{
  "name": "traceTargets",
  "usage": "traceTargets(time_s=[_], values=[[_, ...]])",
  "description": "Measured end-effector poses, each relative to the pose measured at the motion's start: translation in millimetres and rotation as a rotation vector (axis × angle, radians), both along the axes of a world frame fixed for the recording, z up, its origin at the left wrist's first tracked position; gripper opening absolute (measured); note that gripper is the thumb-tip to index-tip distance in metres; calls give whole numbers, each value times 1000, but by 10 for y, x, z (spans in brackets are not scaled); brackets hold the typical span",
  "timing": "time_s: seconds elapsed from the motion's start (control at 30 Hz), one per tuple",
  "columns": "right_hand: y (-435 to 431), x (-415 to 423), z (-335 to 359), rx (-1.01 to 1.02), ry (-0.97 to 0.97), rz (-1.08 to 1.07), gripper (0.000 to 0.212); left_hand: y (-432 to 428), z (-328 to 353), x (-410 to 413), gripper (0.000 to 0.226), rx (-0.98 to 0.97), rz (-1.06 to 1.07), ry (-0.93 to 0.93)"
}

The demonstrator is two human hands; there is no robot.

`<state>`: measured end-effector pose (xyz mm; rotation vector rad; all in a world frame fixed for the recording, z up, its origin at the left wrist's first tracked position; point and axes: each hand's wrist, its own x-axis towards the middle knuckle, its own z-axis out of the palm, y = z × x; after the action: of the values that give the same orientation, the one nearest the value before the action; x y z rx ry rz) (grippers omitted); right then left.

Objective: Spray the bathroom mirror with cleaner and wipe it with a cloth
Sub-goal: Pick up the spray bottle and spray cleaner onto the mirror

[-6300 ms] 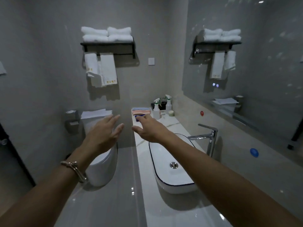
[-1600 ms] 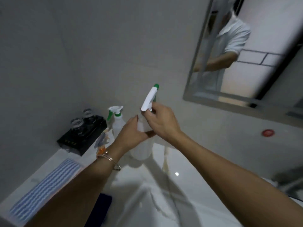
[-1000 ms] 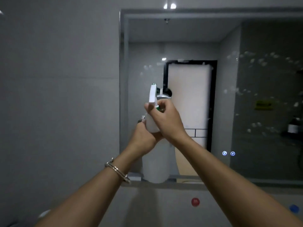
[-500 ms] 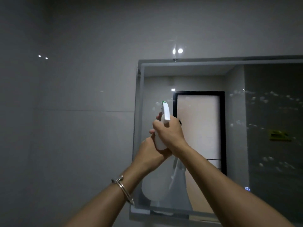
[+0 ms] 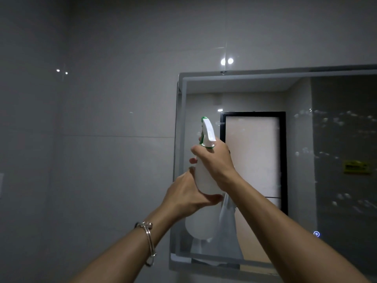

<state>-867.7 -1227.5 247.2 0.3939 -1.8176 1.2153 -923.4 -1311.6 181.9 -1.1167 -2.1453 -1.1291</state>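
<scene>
– Holding the spray bottle (image 5: 206, 178) how, exactly?

– With both hands. The right hand (image 5: 217, 160) is wrapped round the neck, just under the white-and-green spray head. I cannot tell whether a finger sits on the trigger, because that side is turned away. The left hand (image 5: 187, 195) cups the body lower down, with thumb and fingers curled round it.

– Where is it against the mirror (image 5: 297, 160)?

– In front of the mirror's left strip, just inside its left edge and about mid-height. The bottle stands nearly upright, so its long axis runs up and down the glass. The nozzle (image 5: 205, 119) at the top faces away from the person and toward the glass.

– So what does the next squeeze turn on?

– Aim. Pale spots (image 5: 336, 123) sit across the mirror's right part, well apart from where the nozzle points. I cannot say whether they are droplets or marks. I judge the spraying step to be in hand, and the bottle would need to travel toward the mirror's right side to cover them. The right hand is nearer that side and holds the head, so it should lead while the left hand only steadies.

– And the cloth?

– Not in view. By my reading, wiping has not yet begun.
</scene>
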Motion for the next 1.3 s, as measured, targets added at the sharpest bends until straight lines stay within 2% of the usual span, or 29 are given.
traceTargets(time_s=[0.1, 0.17, 0.23, 0.33, 0.4, 0.5, 0.67, 0.93, 1.17, 1.3], values=[[23, -41, -10, -32, 6, -91, 4, -26, 44, 24, 90, -85, -34, -6], [39, -58, -24, -47, -11, -129, 10, -117, 126, 54, 87, -245, -35, 0], [68, -81, -44, -35, -20, -152, 10, -238, 251, 53, 90, -380, 53, 78], [93, -94, -57, -6, -18, -197, 15, -407, 407, -1, 84, -356, 267, 194], [99, -106, -46, 25, -1, -220, 17, -440, 405, -29, 100, -377, 374, 214], [108, -130, -15, 68, 5, -266, 15, -383, 292, -64, 123, -452, 397, 184], [136, -143, 14, 81, -23, -322, 31, -362, 280, -203, 133, -506, 530, 190], [166, -137, -54, 115, -56, -314, 13, -344, 277, -210, 136, -521, 450, 182], [221, -178, 19, 61, 15, -366, 15, -152, 314, -206, 135, -516, 387, 252], [261, -219, 73, 60, 25, -429, 24, -75, 386, -273, 136, -527, 381, 285]])
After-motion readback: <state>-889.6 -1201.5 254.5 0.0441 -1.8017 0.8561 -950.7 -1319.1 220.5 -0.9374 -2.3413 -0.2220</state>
